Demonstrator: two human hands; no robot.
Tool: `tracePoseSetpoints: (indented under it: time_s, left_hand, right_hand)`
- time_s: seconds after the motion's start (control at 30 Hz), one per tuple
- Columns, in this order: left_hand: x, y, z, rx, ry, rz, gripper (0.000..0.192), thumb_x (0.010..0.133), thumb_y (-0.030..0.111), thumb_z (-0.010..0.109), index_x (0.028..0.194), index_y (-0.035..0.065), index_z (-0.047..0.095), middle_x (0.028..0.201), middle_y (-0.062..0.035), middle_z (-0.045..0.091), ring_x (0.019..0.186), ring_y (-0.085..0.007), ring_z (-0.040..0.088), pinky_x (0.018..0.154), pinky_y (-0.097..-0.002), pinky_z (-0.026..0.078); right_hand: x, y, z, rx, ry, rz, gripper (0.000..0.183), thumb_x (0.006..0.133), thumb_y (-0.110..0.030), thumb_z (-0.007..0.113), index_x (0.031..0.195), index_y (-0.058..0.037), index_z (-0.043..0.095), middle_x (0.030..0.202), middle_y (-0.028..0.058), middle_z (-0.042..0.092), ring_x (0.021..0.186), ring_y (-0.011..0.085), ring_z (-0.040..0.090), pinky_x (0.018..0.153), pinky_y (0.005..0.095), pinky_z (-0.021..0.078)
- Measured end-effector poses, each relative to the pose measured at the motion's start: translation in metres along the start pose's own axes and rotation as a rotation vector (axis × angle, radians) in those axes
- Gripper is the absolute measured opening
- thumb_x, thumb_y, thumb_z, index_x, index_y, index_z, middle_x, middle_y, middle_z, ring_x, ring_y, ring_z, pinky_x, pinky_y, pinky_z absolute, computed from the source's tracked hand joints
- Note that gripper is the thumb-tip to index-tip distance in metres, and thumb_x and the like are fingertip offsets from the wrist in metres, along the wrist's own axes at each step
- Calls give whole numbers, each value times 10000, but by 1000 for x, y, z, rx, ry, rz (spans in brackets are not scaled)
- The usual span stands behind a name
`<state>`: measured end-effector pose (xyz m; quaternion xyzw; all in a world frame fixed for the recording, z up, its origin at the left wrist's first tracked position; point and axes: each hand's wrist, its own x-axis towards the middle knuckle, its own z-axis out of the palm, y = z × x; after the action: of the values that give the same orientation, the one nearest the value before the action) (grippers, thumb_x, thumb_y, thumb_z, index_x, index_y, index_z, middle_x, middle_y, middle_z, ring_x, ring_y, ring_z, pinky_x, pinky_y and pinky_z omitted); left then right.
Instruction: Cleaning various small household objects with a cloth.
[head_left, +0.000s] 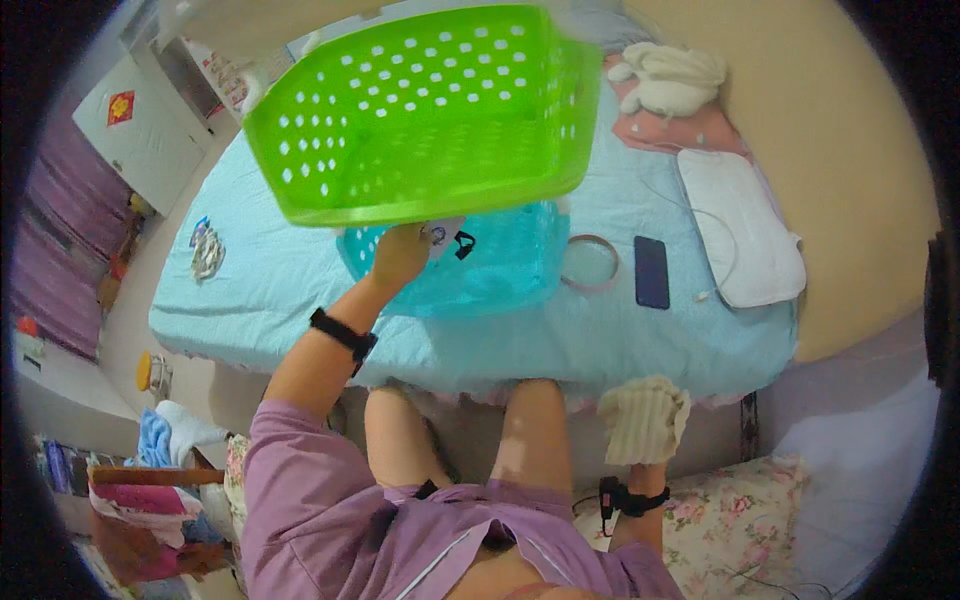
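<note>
My left hand (402, 253) grips the near edge of a green plastic basket (465, 161) with rows of holes, which is tilted with its inside towards me. Below it a blue plastic basket (495, 277) rests on the bed, partly hidden; a pale piece with writing (444, 234) and a small black item (464, 245) show by my fingers. On the right, a cream ribbed cloth (646, 421) covers my right hand, so its fingers are hidden; only the wrist with a black strap shows beneath. A round band (600, 264) and a dark phone (652, 272) lie beside the blue basket.
The bed has a light blue sheet (247, 315). A white pad (739, 225) with a cable, a pink pillow (675, 133) and a cream plush item (671, 79) lie at its right. A crumpled bundle (208, 253) lies left. A floral cushion (735, 517) is near my right arm.
</note>
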<state>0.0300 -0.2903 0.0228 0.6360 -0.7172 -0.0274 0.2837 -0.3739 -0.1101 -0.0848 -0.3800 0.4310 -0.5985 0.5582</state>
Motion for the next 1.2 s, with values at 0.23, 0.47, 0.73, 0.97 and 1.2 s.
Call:
tracePoseSetpoints:
  time_s: [0.23,0.47,0.73,0.97,1.2]
  left_hand:
    - [-113,4,-95,-884,43,-328,138,852,72,517,948,-23,543,829,-63,581,739,-108,543,656,-260,473]
    - [-226,-90,-162,-677,278,-611,230,847,98,518,1047,-12,544,861,-55,589,755,-104,552,647,-269,485]
    - [-353,-256,-144,-388,349,-985,295,823,135,528,1081,-9,532,929,-96,596,746,-184,575,595,-302,498]
    - [-382,-318,-129,-468,522,-1257,420,798,117,555,1187,-5,454,917,-105,584,717,-203,594,565,-323,504]
    - [-375,-321,-139,-609,611,-1300,271,859,231,521,956,-17,571,785,-68,595,642,-139,559,507,-249,429]
  right_hand:
    - [-7,-4,20,-17,-66,-14,302,873,-336,465,1040,-87,495,951,41,518,861,181,514,799,305,440]
    - [-11,-13,38,-44,-136,-17,305,872,-334,467,1047,-85,494,957,42,520,867,182,515,804,304,441]
    - [-22,-12,66,-99,-212,14,309,872,-330,469,1054,-82,494,963,44,522,874,183,516,808,303,441]
    - [-25,-24,68,-156,-236,9,313,872,-327,471,1060,-79,493,969,46,523,880,184,518,813,302,441]
    - [-15,-45,86,-161,-366,6,316,871,-325,473,1066,-76,493,975,47,525,886,185,519,817,300,441]
